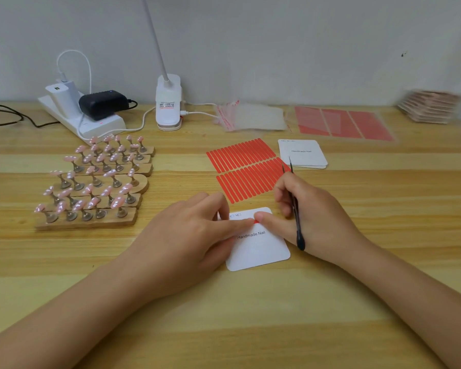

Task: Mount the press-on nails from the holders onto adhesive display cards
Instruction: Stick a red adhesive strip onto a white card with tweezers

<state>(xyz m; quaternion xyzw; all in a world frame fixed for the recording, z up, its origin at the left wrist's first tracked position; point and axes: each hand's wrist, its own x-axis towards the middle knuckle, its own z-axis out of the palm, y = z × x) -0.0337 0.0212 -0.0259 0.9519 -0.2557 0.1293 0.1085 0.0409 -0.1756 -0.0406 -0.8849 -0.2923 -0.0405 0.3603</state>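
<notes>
A white display card (pixel 261 249) printed "Handmade Nail" lies on the wooden table in front of me. A red adhesive strip (pixel 256 222) sits across its upper part, mostly hidden under my fingers. My left hand (pixel 192 235) rests on the card's left side, its index finger pressing the strip. My right hand (pixel 312 217) grips black tweezers (pixel 296 209) while its thumb presses the strip's right end. Pink press-on nails (pixel 96 177) stand on metal stems in wooden holders (pixel 91 222) to the left.
A sheet of red adhesive strips (pixel 245 169) lies behind the card, with a stack of blank cards (pixel 302 154) to its right. Plastic bags (pixel 250 117), red sheets (pixel 343 123) and a pink stack (pixel 429 106) line the back. A power strip (pixel 83 115) and lamp base (pixel 168 102) stand at the back left.
</notes>
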